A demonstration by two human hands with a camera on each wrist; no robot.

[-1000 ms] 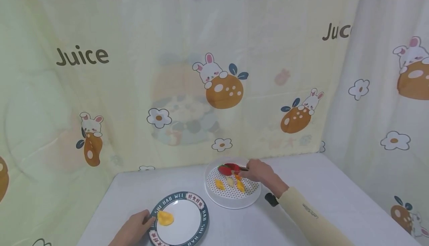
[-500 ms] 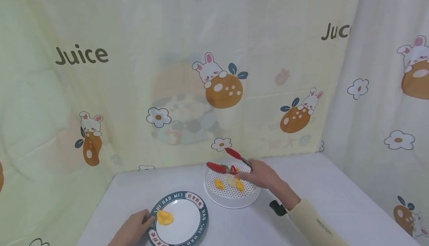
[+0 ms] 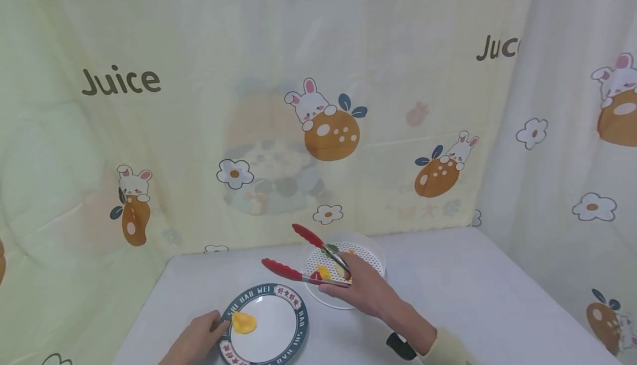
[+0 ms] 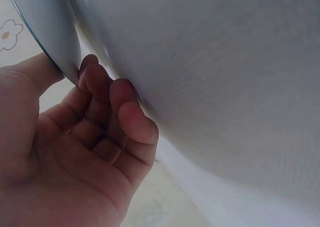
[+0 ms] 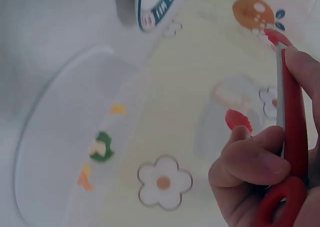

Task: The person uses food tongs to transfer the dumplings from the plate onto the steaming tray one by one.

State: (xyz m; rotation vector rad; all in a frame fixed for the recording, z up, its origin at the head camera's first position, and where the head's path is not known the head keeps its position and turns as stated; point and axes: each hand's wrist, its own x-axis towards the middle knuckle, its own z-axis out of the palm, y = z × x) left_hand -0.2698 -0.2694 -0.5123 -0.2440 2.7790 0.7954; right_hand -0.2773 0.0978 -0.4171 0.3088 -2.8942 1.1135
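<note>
My right hand point(image 3: 365, 287) grips a pair of tongs point(image 3: 281, 270) with red tips and red handles. The tongs' tips are spread apart, with nothing visible between them, left of a round white steamer basket point(image 3: 309, 294). In the right wrist view, the fingers wrap round the red handle of the tongs point(image 5: 296, 122). My left hand point(image 3: 196, 334) holds the left rim of a plate point(image 3: 273, 332) with a dark green lettered border. Its thumb lies over the rim and its fingers curl beneath, as the left wrist view shows. A yellow dumpling-like piece point(image 3: 244, 323) lies on the plate's left side.
Inside the perforated basket lie several small pieces, among them a green one point(image 5: 103, 147) and a yellow one point(image 5: 118, 109), partly hidden in the head view by hand and tongs. A patterned curtain point(image 3: 269, 105) hangs right behind the white table point(image 3: 423, 260).
My right hand has come out from over the basket, left and nearer, and the tongs' tips have spread apart. My left hand and the plate have stayed in place.
</note>
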